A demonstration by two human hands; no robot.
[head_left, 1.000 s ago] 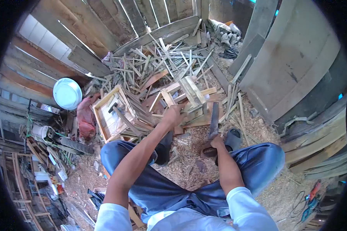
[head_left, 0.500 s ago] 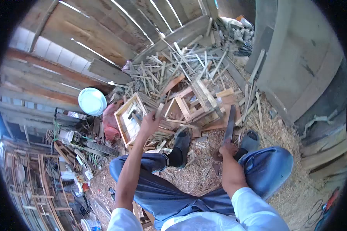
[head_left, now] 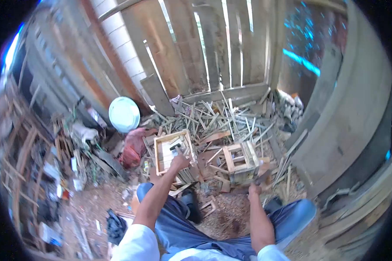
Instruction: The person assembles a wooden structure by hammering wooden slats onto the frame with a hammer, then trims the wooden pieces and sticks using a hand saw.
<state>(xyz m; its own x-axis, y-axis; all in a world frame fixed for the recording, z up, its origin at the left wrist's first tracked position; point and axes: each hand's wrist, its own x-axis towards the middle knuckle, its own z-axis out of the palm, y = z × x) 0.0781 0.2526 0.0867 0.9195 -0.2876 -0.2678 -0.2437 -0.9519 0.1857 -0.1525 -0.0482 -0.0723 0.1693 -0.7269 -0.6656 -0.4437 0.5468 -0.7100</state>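
Open-topped wooden box (head_left: 172,150), slatted sides, sits on the ground among offcuts, directly ahead of my left hand (head_left: 179,162). There looks to be a hammer (head_left: 177,147) lying inside it, dark head, pale handle; the frame is blurred, so I hold that loosely.

Left hand is stretched out to the near rim of the box, fingers curled at or over the edge. I cannot tell whether they have closed on anything or only rest there.

Right hand (head_left: 254,190) is low, beside my right knee, wrapped around the handle of a saw (head_left: 260,177). Only a short dark stretch of blade shows beyond the fist; grip reads as closed on the handle.

Handling judgement: the box is thin nailed softwood, so light, stiff, rough, not slippery, with splinters and nail tips likely. Best hold is a corner or rim board, not a single side slat, which could pull loose. The hammer is head-heavy; take it by the handle.

Just right of the left hand's reach stands a second slatted crate (head_left: 241,162), between the two hands. Beyond both, a heap of scrap sticks (head_left: 217,117) against the plank fence (head_left: 204,48). Left of the box, a red sack (head_left: 133,148) and a pale round basin (head_left: 124,114).
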